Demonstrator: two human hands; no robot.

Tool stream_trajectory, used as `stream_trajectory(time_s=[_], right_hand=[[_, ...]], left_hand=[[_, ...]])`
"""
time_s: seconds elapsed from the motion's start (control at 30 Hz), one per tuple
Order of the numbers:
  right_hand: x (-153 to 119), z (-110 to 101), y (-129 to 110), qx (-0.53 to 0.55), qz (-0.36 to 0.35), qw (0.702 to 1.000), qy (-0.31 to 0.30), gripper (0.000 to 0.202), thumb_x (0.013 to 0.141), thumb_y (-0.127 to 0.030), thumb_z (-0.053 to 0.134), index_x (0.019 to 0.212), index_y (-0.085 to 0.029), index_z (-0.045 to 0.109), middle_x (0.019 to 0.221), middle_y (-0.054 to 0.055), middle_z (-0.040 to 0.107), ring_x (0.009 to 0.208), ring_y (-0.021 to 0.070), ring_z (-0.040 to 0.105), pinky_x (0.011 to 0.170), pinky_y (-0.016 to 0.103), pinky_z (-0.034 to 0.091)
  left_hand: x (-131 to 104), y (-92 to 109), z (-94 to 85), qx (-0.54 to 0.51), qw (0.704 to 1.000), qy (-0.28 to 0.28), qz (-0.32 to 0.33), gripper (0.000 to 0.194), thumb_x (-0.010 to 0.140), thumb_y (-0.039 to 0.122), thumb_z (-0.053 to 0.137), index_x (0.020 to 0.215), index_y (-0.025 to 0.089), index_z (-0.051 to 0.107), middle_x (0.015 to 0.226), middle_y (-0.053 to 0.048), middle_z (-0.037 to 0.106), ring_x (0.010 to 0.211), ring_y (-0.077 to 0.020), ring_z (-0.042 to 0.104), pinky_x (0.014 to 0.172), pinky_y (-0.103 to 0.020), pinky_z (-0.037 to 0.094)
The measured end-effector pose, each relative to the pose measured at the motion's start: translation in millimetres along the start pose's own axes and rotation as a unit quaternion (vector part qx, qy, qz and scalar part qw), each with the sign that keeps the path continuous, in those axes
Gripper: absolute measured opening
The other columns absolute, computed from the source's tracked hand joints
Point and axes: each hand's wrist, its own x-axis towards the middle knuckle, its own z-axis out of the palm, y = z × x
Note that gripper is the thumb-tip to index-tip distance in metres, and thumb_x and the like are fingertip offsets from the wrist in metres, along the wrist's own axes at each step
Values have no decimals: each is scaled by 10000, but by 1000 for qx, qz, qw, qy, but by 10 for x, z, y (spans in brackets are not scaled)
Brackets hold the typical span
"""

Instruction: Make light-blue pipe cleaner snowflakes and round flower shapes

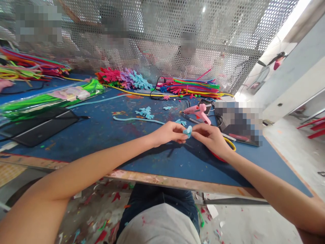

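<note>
A small, curled piece of light blue pipe cleaner (188, 131) is held above the middle of the table. My left hand (170, 134) pinches it from one side, thumb and fingers closed. From the other side the fingertips of my right hand (212, 138) close on its edge. Just behind my left hand lies a light blue branched piece (180, 122). A long light blue pipe cleaner (138, 119) runs along the table toward my left wrist. Farther back are a bigger branched blue cluster (145, 112) and a small blue piece (168, 108).
A pink glue gun (199, 112) lies behind my right hand. Scissors with red and yellow handles (230, 143) are partly under my right wrist. A dark tablet-like slab (42, 127) and bagged green pipe cleaners (50, 100) sit left. Colourful bundles (193, 85) line the perforated metal screen (157, 37).
</note>
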Motion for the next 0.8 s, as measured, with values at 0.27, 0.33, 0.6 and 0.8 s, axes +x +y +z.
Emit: stream_trajectory(time_s=[0.27, 0.33, 0.6, 0.8], right_hand=[[-29, -53, -82, 40, -78, 996, 27, 155, 815, -331, 543, 841, -237, 664, 893, 52, 617, 798, 180, 573, 665, 308, 467], [-32, -39, -78, 98, -47, 993, 36, 171, 809, -362, 548, 840, -227, 649, 861, 49, 609, 704, 161, 569, 572, 286, 465], [-60, -42, -85, 83, -79, 992, 46, 192, 827, -318, 521, 751, -219, 667, 888, 52, 586, 714, 153, 566, 619, 301, 487], [-64, -33, -79, -60, -195, 978, 49, 127, 793, -218, 557, 700, -199, 640, 884, 56, 587, 788, 163, 569, 728, 331, 478]], left_hand=[[-36, -21, 63, -42, 998, 25, -25, 203, 657, 258, 698, 797, 119, 647, 650, -19, 620, 600, -93, 589, 614, -221, 486], [-37, -20, 74, -94, 995, 43, -12, 209, 672, 274, 694, 806, 123, 641, 705, -21, 627, 665, -102, 609, 642, -224, 493], [-56, 9, 142, -162, 979, 118, 42, 273, 659, 321, 716, 810, 108, 637, 699, -39, 664, 639, -118, 634, 613, -217, 505], [-76, -9, 199, -140, 979, 146, 24, 273, 637, 341, 722, 753, 102, 659, 686, -36, 669, 637, -118, 636, 651, -229, 525]])
